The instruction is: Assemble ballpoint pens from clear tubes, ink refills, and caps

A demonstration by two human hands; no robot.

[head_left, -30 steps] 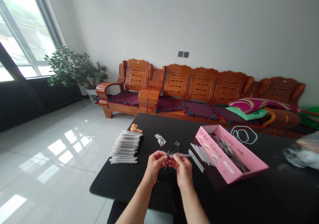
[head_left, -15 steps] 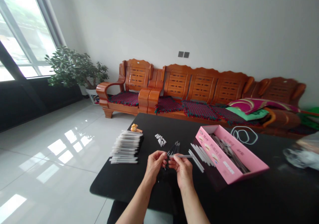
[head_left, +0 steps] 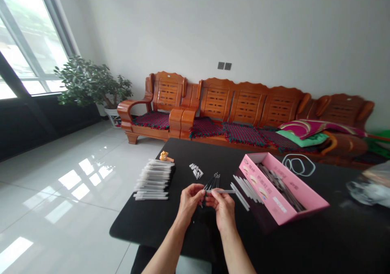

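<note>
Above the near part of the black table, my left hand (head_left: 190, 201) and my right hand (head_left: 224, 206) are close together, fingertips pinched. A slim greyish pen barrel (head_left: 228, 191) lies level in my right fingers and sticks out to the right. My left thumb and fingers close at its left end; any small part there is hidden. Just beyond my fingers is a fanned bunch of thin dark pen refills (head_left: 215, 180). Small white pieces, like caps, form a little pile (head_left: 196, 171) farther back. Loose pale barrels (head_left: 247, 189) lie right of my right hand.
Left on the table (head_left: 146, 225) is a stack of white pens (head_left: 154, 180), with a small yellow figurine (head_left: 164, 156) behind it. A pink box (head_left: 283, 215) holding dark grey tubes stands at right, near white loops (head_left: 307, 165) and a clear plastic bag (head_left: 368, 188). A wooden sofa (head_left: 213, 99) stands behind.
My left fingertips have moved slightly right, closer to my right hand along the barrel. The things on the table look unmoved.
</note>
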